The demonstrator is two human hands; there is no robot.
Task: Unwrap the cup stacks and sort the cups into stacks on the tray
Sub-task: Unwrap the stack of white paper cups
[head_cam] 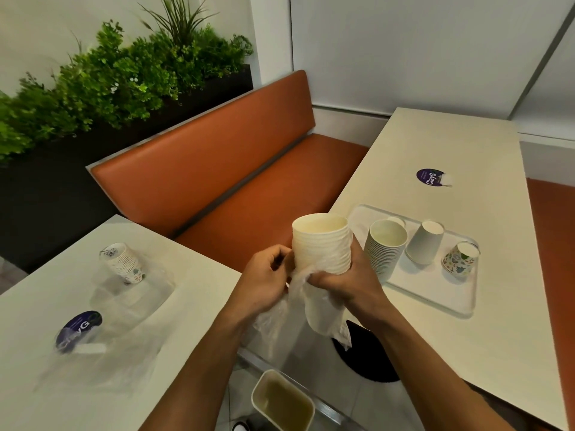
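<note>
The fingers of my right hand (348,281) curl round the cup stack (320,244), upright with mouths up, in the air beside the tray (435,293). My left hand (264,281) pinches the plastic wrap (280,318) hanging off its base.

**Mostly paper and plastic here**

From my end the cream paper cup stack (320,244) looks matt, rims ribbed. Thin clear plastic wrap (280,325) on it: crinkly, slightly shiny. Clear rectangular plastic tray (435,293) is glossy, white tabletop (435,144) smooth and matt, orange padded bench (202,175) leather-like.
</note>
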